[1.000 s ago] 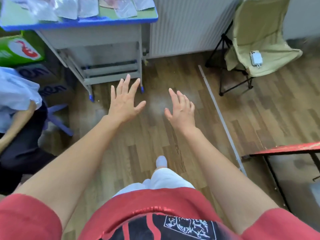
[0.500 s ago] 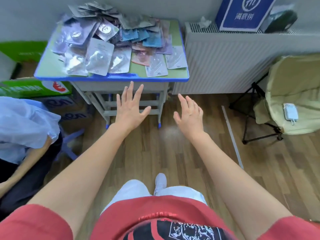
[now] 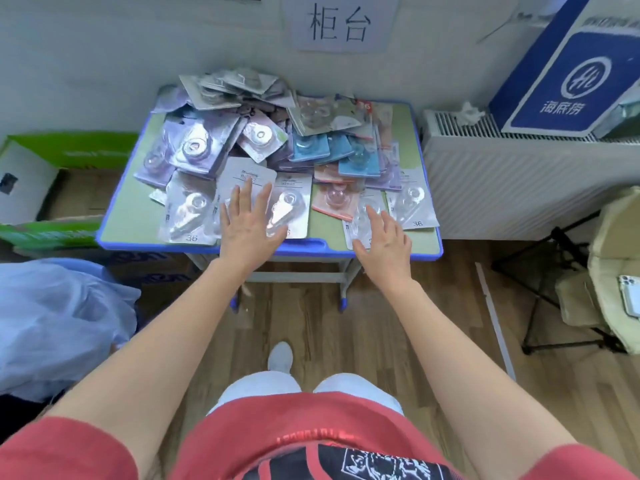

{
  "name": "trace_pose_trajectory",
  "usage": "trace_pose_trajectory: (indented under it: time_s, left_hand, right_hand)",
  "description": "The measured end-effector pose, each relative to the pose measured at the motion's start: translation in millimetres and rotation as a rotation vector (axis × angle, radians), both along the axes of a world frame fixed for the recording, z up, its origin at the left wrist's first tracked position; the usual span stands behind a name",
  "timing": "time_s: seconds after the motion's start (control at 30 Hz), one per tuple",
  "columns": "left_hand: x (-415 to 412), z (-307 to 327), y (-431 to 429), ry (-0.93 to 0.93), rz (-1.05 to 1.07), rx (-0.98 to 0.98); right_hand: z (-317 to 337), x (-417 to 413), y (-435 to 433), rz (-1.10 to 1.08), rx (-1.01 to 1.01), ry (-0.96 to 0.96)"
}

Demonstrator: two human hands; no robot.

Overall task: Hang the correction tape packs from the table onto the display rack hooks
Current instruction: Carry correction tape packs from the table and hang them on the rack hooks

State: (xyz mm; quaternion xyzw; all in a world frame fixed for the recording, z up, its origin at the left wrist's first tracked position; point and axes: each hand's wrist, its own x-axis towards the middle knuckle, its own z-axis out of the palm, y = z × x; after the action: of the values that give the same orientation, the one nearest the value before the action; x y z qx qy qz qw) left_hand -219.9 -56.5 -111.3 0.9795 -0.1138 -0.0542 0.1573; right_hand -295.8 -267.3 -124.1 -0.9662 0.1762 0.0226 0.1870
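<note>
A heap of correction tape packs [image 3: 277,140] in clear blister cards, purple, blue, pink and grey, covers a small green table with a blue rim [image 3: 138,242]. My left hand [image 3: 247,225] is stretched out with straight fingers over the front packs near the table's middle. My right hand [image 3: 384,242] reaches flat over a pack [image 3: 363,216] at the front right edge. Neither hand holds anything. No display rack shows in this view.
A white radiator [image 3: 512,181] with a blue box [image 3: 568,71] on top stands right of the table. A folding chair [image 3: 609,271] carrying a phone [image 3: 628,299] is at far right. Green cartons [image 3: 65,154] and a person in blue [image 3: 59,323] are at left.
The view has swung up from the floor to the table. Both hands have moved forward from in front of the table to above its front packs.
</note>
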Motion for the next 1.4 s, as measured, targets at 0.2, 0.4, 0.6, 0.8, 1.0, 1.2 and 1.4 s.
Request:
trace_pose_trajectory:
  time_s: [0.2,0.4,0.6,0.8,1.0,1.2,1.4]
  left_hand:
    - [43.9,-19.2,16.6,0.050,0.028,0.089]
    - [54.9,-33.6,18.0,0.112,0.086,0.126]
    - [54.1,-34.7,15.0,0.109,0.113,0.157]
    - [47.6,-28.7,11.5,0.094,0.156,0.065]
    - [21.6,-28.6,3.5,0.103,0.178,0.022]
    - [-13.0,-34.3,1.3,0.110,0.116,-0.020]
    - [-42.1,-41.9,19.9,0.075,-0.035,-0.021]
  right_hand:
    - [-11.5,45.1,8.0,-0.089,-0.065,0.167]
    - [-20.5,63.4,1.9,-0.099,-0.072,0.277]
    - [-27.7,50.2,5.4,-0.143,-0.107,0.275]
    - [-23.4,42.1,11.0,-0.146,-0.078,0.311]
    - [-24.2,14.1,10.6,-0.143,-0.044,0.269]
    - [-24.4,-17.8,23.1,-0.186,-0.004,0.259]
    - [-21.8,-59.7,51.3,-0.290,0.030,0.224]
